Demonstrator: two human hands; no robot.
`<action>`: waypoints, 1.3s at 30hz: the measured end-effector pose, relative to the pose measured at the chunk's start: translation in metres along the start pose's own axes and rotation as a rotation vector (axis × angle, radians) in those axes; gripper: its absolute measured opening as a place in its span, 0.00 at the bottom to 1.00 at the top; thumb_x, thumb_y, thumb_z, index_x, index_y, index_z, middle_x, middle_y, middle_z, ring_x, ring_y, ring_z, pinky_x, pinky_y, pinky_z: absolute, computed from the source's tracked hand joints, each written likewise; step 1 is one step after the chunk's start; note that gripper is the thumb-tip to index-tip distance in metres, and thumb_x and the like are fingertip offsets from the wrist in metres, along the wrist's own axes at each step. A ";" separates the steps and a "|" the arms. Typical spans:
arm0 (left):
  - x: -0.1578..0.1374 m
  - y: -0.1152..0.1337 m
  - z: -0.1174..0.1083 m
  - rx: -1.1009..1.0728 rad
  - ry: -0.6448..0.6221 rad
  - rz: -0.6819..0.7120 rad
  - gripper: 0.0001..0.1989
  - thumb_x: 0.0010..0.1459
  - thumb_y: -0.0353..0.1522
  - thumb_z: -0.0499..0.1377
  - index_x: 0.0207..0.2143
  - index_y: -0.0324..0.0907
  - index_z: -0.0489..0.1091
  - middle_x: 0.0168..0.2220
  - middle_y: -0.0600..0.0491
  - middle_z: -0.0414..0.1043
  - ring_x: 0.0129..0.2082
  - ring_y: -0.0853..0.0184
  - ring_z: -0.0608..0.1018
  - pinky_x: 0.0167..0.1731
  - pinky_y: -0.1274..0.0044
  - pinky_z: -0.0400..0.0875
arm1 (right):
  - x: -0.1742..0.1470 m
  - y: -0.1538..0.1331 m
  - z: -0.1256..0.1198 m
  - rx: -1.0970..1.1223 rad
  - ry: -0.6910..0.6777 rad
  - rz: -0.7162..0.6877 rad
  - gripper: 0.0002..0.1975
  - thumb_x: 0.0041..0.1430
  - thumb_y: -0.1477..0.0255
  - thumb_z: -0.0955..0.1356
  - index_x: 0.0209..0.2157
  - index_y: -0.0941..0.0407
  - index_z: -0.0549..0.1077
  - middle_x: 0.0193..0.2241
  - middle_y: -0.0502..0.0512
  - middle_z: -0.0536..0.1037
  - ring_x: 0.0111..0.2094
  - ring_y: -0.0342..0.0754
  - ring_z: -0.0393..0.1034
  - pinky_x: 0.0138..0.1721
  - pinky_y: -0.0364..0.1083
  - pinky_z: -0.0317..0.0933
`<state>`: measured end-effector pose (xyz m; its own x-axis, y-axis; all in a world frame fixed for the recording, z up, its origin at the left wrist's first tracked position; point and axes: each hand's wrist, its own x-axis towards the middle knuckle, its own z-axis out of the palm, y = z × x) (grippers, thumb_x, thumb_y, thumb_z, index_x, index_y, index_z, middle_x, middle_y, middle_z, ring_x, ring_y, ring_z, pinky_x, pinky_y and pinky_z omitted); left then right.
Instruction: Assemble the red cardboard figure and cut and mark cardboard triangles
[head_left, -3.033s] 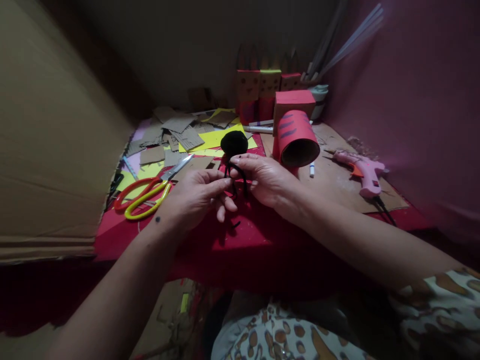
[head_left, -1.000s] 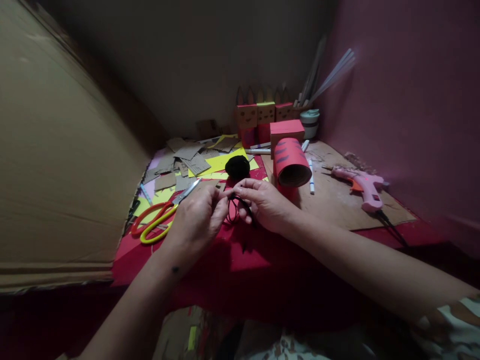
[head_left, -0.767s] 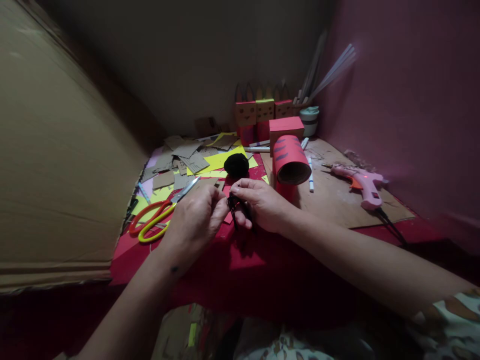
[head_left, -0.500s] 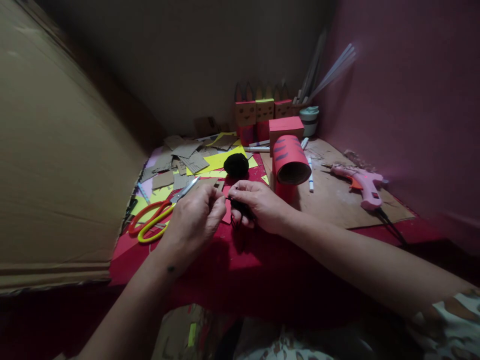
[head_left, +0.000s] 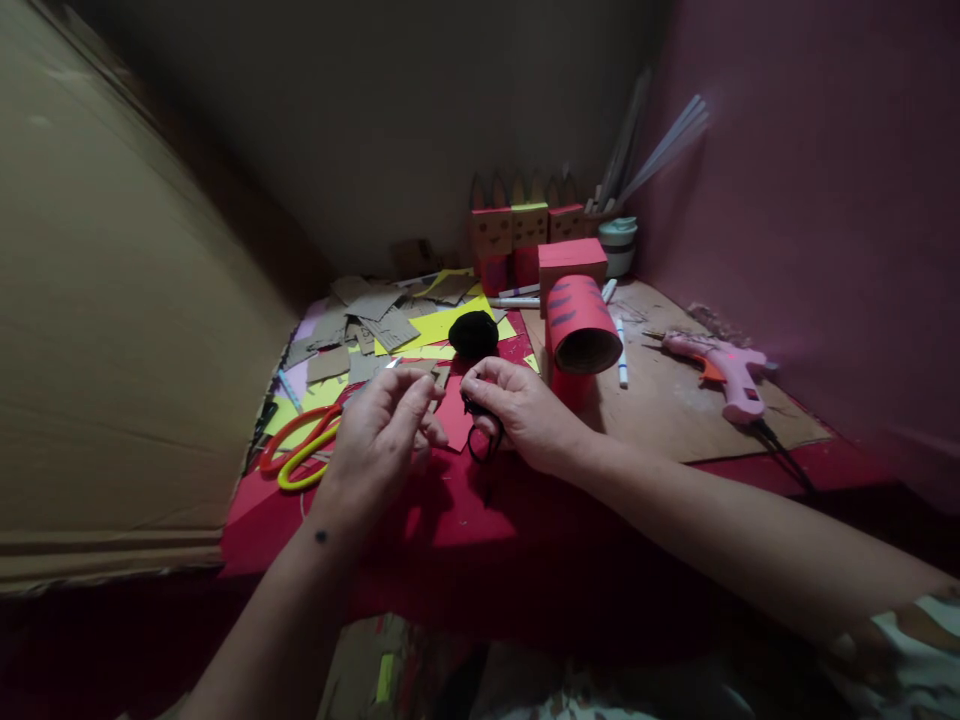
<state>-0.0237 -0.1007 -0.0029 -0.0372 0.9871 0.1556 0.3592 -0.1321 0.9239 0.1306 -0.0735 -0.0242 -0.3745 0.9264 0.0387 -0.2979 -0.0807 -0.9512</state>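
My right hand (head_left: 521, 410) pinches a small bundle of black yarn (head_left: 486, 440) between thumb and fingers, and loose loops hang below it. To its left, my left hand (head_left: 382, 425) is apart from the bundle, its fingers loosely bent and spread, with nothing visible in them. A ball of black yarn (head_left: 473, 334) lies just beyond both hands. Beside my left hand are scissors (head_left: 306, 440) with red and yellow handles, their blades partly hidden by that hand. A red paper-covered tube figure with dark stripes (head_left: 576, 308) stands beyond my right hand.
A pink glue gun (head_left: 724, 368) lies on a cardboard sheet (head_left: 667, 420) at the right. Cardboard scraps (head_left: 367, 300) and yellow paper (head_left: 439, 322) cover the left side. Box-headed figures (head_left: 491, 230) stand behind, near a lidded cup (head_left: 618, 245). A tall cardboard panel (head_left: 135, 300) rises at left.
My left hand has drawn away to the left from the black yarn, and its fingers have loosened. My right hand stays nearly in place, still pinching the bundle.
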 end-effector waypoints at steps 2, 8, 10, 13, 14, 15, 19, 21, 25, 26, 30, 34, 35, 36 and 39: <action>0.000 -0.001 0.000 -0.114 -0.064 -0.044 0.22 0.57 0.48 0.61 0.45 0.41 0.69 0.28 0.53 0.75 0.19 0.68 0.75 0.15 0.79 0.66 | 0.000 0.000 0.000 -0.014 -0.003 -0.015 0.11 0.67 0.74 0.65 0.29 0.55 0.64 0.12 0.39 0.64 0.13 0.35 0.52 0.15 0.36 0.45; -0.001 -0.003 0.007 -0.163 -0.248 -0.165 0.23 0.44 0.41 0.71 0.41 0.38 0.75 0.24 0.54 0.75 0.17 0.72 0.70 0.16 0.81 0.63 | 0.001 0.000 -0.001 -0.024 -0.023 -0.040 0.10 0.66 0.74 0.65 0.29 0.55 0.65 0.14 0.40 0.64 0.14 0.35 0.54 0.16 0.37 0.46; -0.003 -0.001 0.011 -0.148 -0.198 -0.179 0.15 0.45 0.39 0.69 0.33 0.39 0.76 0.21 0.54 0.73 0.17 0.73 0.69 0.16 0.81 0.61 | 0.001 0.001 -0.002 -0.025 -0.027 -0.035 0.10 0.66 0.74 0.65 0.28 0.55 0.64 0.14 0.40 0.64 0.14 0.35 0.54 0.16 0.38 0.46; -0.005 0.001 0.013 -0.115 -0.165 -0.155 0.11 0.49 0.39 0.66 0.28 0.39 0.75 0.17 0.55 0.71 0.16 0.73 0.67 0.16 0.82 0.59 | 0.001 0.001 -0.002 -0.015 -0.042 -0.042 0.11 0.66 0.73 0.66 0.28 0.55 0.65 0.14 0.40 0.64 0.14 0.35 0.54 0.16 0.37 0.46; -0.005 0.001 0.012 -0.109 -0.164 -0.142 0.11 0.49 0.39 0.65 0.28 0.40 0.75 0.18 0.55 0.71 0.16 0.73 0.67 0.16 0.81 0.59 | 0.001 0.001 -0.003 -0.015 -0.044 -0.046 0.11 0.66 0.72 0.66 0.28 0.55 0.65 0.14 0.40 0.64 0.14 0.35 0.54 0.16 0.37 0.46; -0.005 0.001 0.010 -0.104 -0.167 -0.134 0.11 0.50 0.39 0.65 0.28 0.40 0.74 0.18 0.55 0.71 0.16 0.73 0.67 0.16 0.81 0.59 | 0.001 0.001 -0.003 -0.018 -0.044 -0.050 0.10 0.65 0.72 0.66 0.28 0.55 0.65 0.14 0.40 0.65 0.14 0.35 0.54 0.15 0.37 0.46; -0.003 0.002 0.003 -0.043 -0.169 -0.094 0.11 0.52 0.40 0.64 0.27 0.42 0.72 0.18 0.57 0.68 0.16 0.73 0.66 0.17 0.80 0.58 | 0.001 0.001 -0.004 -0.030 -0.016 -0.042 0.09 0.65 0.72 0.66 0.29 0.55 0.65 0.13 0.39 0.66 0.13 0.35 0.53 0.15 0.37 0.46; -0.003 0.004 0.000 0.014 -0.148 -0.011 0.10 0.54 0.39 0.63 0.26 0.42 0.70 0.18 0.58 0.67 0.18 0.72 0.66 0.19 0.79 0.59 | 0.001 0.001 -0.004 -0.020 -0.004 -0.034 0.09 0.66 0.71 0.66 0.30 0.54 0.64 0.14 0.39 0.67 0.13 0.35 0.54 0.15 0.37 0.46; -0.009 0.007 -0.001 0.244 -0.043 0.271 0.07 0.60 0.34 0.59 0.28 0.44 0.69 0.23 0.58 0.66 0.22 0.71 0.66 0.23 0.77 0.60 | 0.002 0.003 -0.004 -0.001 0.011 -0.040 0.09 0.65 0.71 0.66 0.30 0.54 0.63 0.16 0.39 0.66 0.14 0.36 0.55 0.16 0.38 0.47; -0.011 0.007 -0.001 0.316 -0.017 0.355 0.07 0.61 0.32 0.58 0.28 0.44 0.68 0.24 0.58 0.66 0.23 0.71 0.66 0.24 0.76 0.60 | 0.002 0.003 -0.003 -0.004 0.017 -0.043 0.09 0.65 0.71 0.67 0.30 0.53 0.63 0.17 0.40 0.66 0.15 0.36 0.55 0.16 0.38 0.47; -0.017 -0.001 0.000 0.452 0.029 0.582 0.08 0.65 0.29 0.55 0.31 0.45 0.66 0.27 0.58 0.66 0.25 0.70 0.67 0.26 0.76 0.60 | 0.005 0.007 -0.002 -0.056 0.063 -0.090 0.11 0.63 0.72 0.68 0.27 0.54 0.63 0.17 0.40 0.63 0.17 0.37 0.54 0.18 0.40 0.47; -0.017 -0.003 -0.001 0.389 0.035 0.506 0.07 0.64 0.32 0.56 0.31 0.46 0.67 0.26 0.58 0.67 0.22 0.71 0.66 0.24 0.75 0.59 | 0.006 0.007 -0.002 -0.098 0.086 -0.145 0.12 0.62 0.73 0.68 0.26 0.54 0.63 0.18 0.41 0.62 0.18 0.37 0.53 0.19 0.40 0.48; -0.017 -0.001 -0.002 0.365 0.028 0.453 0.08 0.64 0.33 0.56 0.30 0.46 0.67 0.26 0.58 0.66 0.22 0.71 0.65 0.23 0.75 0.59 | 0.005 0.007 -0.002 -0.099 0.072 -0.133 0.11 0.63 0.73 0.68 0.27 0.54 0.63 0.17 0.40 0.62 0.18 0.37 0.53 0.19 0.39 0.48; -0.016 0.001 -0.002 0.341 0.017 0.396 0.09 0.64 0.33 0.56 0.29 0.46 0.67 0.25 0.58 0.66 0.21 0.71 0.65 0.23 0.75 0.59 | 0.005 0.006 -0.002 -0.092 0.051 -0.116 0.11 0.63 0.73 0.67 0.27 0.54 0.63 0.17 0.40 0.63 0.17 0.37 0.53 0.18 0.39 0.47; -0.014 0.009 -0.006 0.264 -0.001 0.265 0.09 0.62 0.34 0.56 0.27 0.45 0.67 0.22 0.58 0.65 0.21 0.70 0.66 0.22 0.75 0.60 | 0.003 0.002 -0.003 -0.050 -0.026 -0.081 0.10 0.66 0.72 0.65 0.29 0.53 0.63 0.18 0.42 0.70 0.14 0.37 0.56 0.15 0.39 0.47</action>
<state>-0.0255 -0.1165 0.0054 0.0896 0.9220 0.3767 0.5842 -0.3550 0.7299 0.1319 -0.0699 -0.0275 -0.3742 0.9191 0.1233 -0.2841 0.0129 -0.9587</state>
